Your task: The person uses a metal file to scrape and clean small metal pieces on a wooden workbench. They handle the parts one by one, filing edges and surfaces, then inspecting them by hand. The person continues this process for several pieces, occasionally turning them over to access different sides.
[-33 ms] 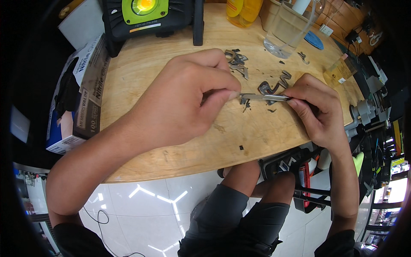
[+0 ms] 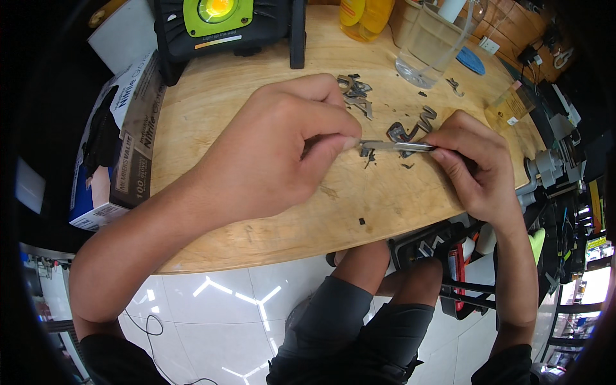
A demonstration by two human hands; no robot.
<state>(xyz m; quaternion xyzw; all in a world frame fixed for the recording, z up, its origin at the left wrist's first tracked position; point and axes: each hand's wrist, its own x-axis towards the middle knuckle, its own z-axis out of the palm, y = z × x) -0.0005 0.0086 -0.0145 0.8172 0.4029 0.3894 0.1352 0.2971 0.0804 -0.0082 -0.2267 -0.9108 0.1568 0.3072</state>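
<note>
The left hand [image 2: 282, 147] hides whatever its fingertips pinch at the near end of the thin flat metal strip [image 2: 394, 146]. The small dark grey metal bits [image 2: 356, 93] are too small to identify. The clear plastic cup [image 2: 430, 45] and yellow bottle [image 2: 362, 13] are cut off by the top edge.

Round wooden table [image 2: 256, 212] with a pale, lightly grained top, seen from above; its near edge curves over a floor of glossy white tiles [image 2: 212, 301] that mirror branching strip lights. A black cable [image 2: 144, 321] trails across the tiles at lower left. On the far side of the table stand a black work lamp with a green-yellow face [image 2: 218, 16], a yellow bottle [image 2: 362, 13] and a clear plastic container [image 2: 430, 48]. A cardboard box of gloves [image 2: 122, 141] rests at the left edge. Dark shelving with tools [image 2: 564, 192] fills the right side.
</note>
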